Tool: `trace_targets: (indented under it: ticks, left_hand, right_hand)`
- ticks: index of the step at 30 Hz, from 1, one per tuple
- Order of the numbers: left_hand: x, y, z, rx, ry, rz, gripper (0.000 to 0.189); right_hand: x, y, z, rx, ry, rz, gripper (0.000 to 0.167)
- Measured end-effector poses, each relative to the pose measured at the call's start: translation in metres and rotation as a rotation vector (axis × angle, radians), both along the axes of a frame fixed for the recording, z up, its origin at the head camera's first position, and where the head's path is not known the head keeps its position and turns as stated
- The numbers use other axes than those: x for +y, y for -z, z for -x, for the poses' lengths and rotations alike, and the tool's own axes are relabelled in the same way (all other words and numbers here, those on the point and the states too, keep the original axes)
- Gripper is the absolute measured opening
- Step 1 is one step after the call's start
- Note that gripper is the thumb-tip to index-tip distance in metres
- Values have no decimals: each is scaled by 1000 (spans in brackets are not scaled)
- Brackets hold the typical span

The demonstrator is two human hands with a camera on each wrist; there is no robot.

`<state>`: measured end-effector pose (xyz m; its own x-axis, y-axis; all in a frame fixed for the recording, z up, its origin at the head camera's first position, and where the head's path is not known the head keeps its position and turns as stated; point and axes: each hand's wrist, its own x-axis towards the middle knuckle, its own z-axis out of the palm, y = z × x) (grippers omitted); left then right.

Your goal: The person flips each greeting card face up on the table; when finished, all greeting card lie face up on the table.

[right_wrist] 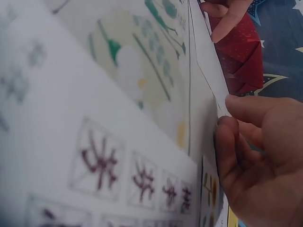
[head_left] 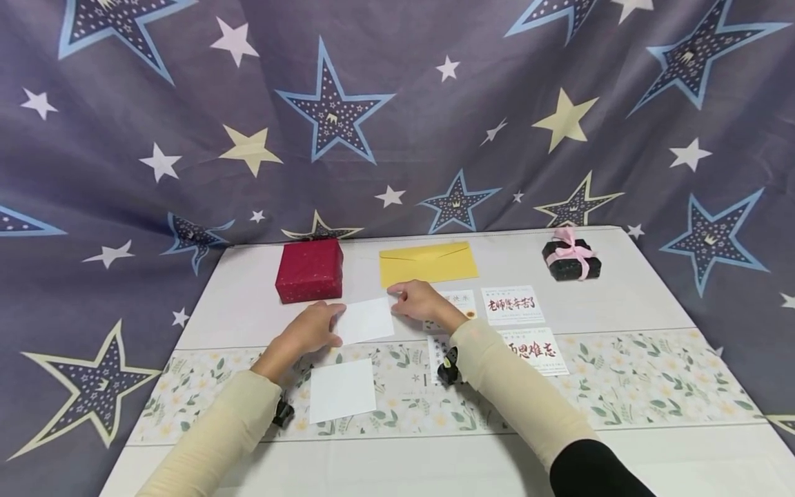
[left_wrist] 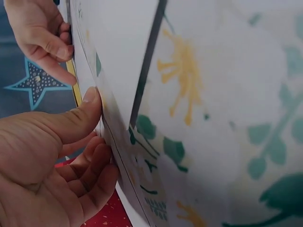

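A blank white card (head_left: 365,321) lies slightly askew on the table between the two hands. At its left edge is the left hand (head_left: 310,326), thumb and forefinger spread apart along the side. The right hand (head_left: 422,301) is at the card's upper right corner, its forefinger reaching past the corner and its thumb near the right edge. In the left wrist view the left thumb (left_wrist: 90,101) touches the surface, with the other fingers loosely bent. A second blank white card (head_left: 343,391) lies nearer, on the floral band.
Behind the hands are a red box (head_left: 309,270) and a yellow envelope (head_left: 428,264). A black box with pink ribbon (head_left: 571,259) stands at the back right. Several printed cards (head_left: 513,305) lie around the right forearm, partly hidden by it. A starry curtain (head_left: 397,124) hangs behind the table.
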<state>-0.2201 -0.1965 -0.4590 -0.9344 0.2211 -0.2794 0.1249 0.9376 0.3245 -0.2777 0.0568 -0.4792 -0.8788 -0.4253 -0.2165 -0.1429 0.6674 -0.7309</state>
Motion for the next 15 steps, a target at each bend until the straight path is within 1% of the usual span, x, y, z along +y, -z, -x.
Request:
trace_targets:
  ticks: [5, 9, 15]
  left_hand:
    - [4, 0, -2, 28, 2, 26, 86]
    - [5, -2, -4, 41, 5, 38, 87]
    - [3, -1, -1, 20, 11, 42, 89]
  right_hand:
    - [-2, 0, 0, 32, -22, -24, 50]
    - [-3, 1, -1, 45, -31, -28, 47]
    - [-5, 2, -4, 62, -30, -28, 40]
